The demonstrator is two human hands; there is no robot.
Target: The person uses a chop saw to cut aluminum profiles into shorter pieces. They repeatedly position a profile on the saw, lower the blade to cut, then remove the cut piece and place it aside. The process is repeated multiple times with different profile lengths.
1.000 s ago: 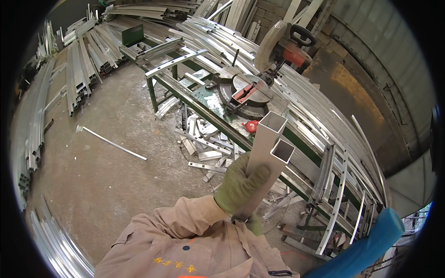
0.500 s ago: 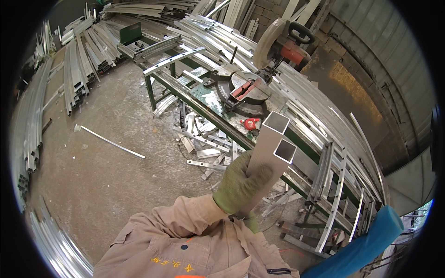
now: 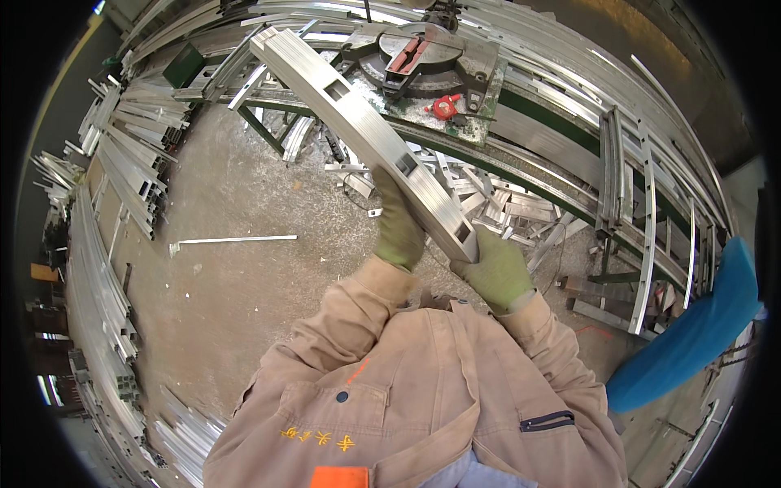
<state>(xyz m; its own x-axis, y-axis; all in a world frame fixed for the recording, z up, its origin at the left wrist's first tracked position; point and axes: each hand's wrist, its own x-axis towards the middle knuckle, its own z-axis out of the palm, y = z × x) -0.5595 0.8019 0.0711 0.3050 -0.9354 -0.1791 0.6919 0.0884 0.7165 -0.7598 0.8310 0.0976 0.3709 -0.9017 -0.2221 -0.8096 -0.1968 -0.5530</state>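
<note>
I hold a long silver aluminium profile [image 3: 358, 122] with rectangular cutouts; it stretches from my chest up and to the left, toward the bench. My left hand [image 3: 399, 228], in a green glove, grips its left side about a third of the way along. My right hand [image 3: 498, 272], also gloved, is closed around its near end. The far end lies over the left part of the green metal bench [image 3: 561, 114].
A mitre saw [image 3: 423, 57] stands on the bench with a red tool [image 3: 445, 107] beside it. Short offcuts [image 3: 496, 203] litter the floor under the bench. Stacks of profiles [image 3: 130, 163] line the left side. A thin bar [image 3: 232, 240] lies on the concrete. A blue object [image 3: 691, 333] is at right.
The profile was upright, its open end toward the camera, held in one hand. Now it is tipped down flat toward the bench, and both hands grip it.
</note>
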